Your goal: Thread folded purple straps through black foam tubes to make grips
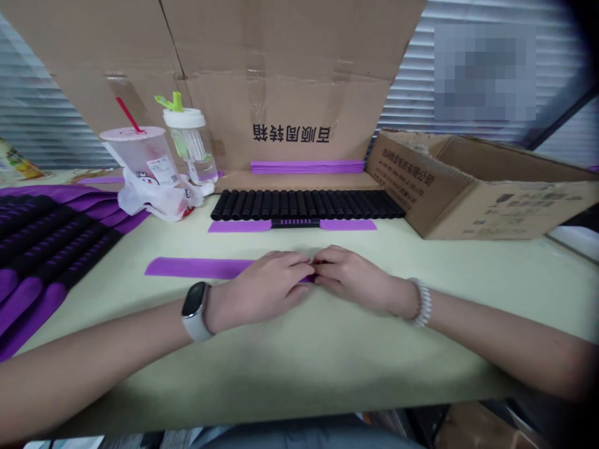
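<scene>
A flat purple strip [201,268] lies across the table, its right end running under and between my hands. My left hand [271,280], with a band watch at the wrist, is closed on that strip. Fingertips meeting the left ones, my right hand [350,277] pinches at the strip's right end; what exactly its fingers hold is hidden. Just beyond is a purple strip with a black ribbed sleeve [296,223] around its middle. Behind that one, a row of black ribbed sleeves [304,204] lies side by side.
Sleeved purple strips [56,249] are piled at the left. A cup with a red straw [145,156] and a clear bottle [191,143] stand behind them. More purple strips [306,167] lie against a cardboard sheet [299,100]. An open cardboard box [491,206] sits at the right.
</scene>
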`<state>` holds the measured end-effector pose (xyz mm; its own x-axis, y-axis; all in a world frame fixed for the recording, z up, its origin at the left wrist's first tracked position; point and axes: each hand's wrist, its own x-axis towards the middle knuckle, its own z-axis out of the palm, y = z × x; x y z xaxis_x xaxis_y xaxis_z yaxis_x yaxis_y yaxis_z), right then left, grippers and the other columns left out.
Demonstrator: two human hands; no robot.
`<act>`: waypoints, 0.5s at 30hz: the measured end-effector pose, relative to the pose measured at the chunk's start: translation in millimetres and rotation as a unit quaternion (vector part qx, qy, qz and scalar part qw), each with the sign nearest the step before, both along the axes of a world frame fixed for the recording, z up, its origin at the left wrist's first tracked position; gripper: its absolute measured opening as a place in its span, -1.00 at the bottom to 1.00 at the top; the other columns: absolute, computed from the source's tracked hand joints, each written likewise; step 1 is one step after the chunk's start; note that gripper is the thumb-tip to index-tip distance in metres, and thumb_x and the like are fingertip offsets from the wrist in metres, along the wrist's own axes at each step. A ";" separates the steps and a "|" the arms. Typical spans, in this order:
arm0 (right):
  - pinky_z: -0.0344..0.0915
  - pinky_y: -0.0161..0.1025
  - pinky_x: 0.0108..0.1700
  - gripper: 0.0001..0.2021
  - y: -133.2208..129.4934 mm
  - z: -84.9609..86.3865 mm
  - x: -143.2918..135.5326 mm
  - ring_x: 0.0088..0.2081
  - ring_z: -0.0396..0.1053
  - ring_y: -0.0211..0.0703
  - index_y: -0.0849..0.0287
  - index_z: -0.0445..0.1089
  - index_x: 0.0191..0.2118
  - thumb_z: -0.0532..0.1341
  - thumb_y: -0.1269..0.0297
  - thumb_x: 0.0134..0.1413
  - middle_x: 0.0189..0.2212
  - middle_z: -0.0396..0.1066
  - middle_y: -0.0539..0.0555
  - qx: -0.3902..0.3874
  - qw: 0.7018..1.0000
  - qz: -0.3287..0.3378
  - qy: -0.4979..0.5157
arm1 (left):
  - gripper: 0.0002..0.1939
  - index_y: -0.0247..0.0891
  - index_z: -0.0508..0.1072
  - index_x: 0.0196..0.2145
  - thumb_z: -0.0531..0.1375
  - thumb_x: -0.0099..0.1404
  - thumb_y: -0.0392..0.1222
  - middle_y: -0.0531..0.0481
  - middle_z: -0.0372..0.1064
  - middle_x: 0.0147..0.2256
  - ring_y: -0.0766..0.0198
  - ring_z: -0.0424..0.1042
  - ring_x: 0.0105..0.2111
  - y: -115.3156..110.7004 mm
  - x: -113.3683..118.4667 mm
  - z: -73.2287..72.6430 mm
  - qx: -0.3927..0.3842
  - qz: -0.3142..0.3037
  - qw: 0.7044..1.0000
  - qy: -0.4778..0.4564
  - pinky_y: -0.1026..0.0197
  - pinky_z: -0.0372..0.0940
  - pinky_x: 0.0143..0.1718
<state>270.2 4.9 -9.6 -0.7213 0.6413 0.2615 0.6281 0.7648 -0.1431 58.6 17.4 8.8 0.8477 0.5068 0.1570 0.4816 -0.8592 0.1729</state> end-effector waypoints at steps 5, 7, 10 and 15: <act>0.34 -0.14 -0.07 -0.82 1.5 -1.1 -3.0 -0.20 0.36 -0.12 0.29 0.49 -0.20 0.14 0.41 0.23 -0.27 0.42 0.17 -0.020 0.999 -0.008 0.034 | -0.85 -0.26 0.40 -0.15 0.10 0.32 -0.28 -0.08 0.39 -0.21 0.16 0.36 -0.13 7.7 3.9 -19.7 -0.053 0.052 0.993 -0.094 0.11 0.30 -0.07; 0.34 -0.15 -0.06 -0.82 0.4 1.2 1.5 -0.18 0.37 -0.13 0.27 0.49 -0.18 0.13 0.40 0.24 -0.23 0.42 0.16 -0.035 0.999 -0.013 0.036 | -0.84 -0.27 0.42 -0.15 0.11 0.32 -0.27 -0.08 0.39 -0.21 0.16 0.35 -0.14 8.2 1.4 -20.9 -0.048 0.060 0.992 -0.101 0.10 0.30 -0.07; 0.33 -0.15 -0.06 -0.81 -0.7 6.2 9.0 -0.18 0.37 -0.13 0.23 0.50 -0.20 0.12 0.40 0.24 -0.21 0.41 0.14 -0.060 0.998 -0.028 0.020 | -0.81 -0.29 0.44 -0.15 0.09 0.34 -0.23 -0.09 0.38 -0.22 0.15 0.35 -0.16 6.3 0.7 -18.5 -0.035 0.060 0.994 -0.079 0.08 0.29 -0.07; 0.30 -0.16 -0.03 -0.82 -2.8 12.7 16.2 -0.17 0.36 -0.14 0.20 0.51 -0.19 0.14 0.41 0.22 -0.20 0.42 0.10 -0.092 0.995 -0.033 0.012 | -0.78 -0.30 0.48 -0.20 0.06 0.36 -0.22 -0.09 0.39 -0.28 0.15 0.37 -0.22 2.3 2.3 -16.1 -0.010 0.057 0.998 -0.035 0.08 0.28 -0.10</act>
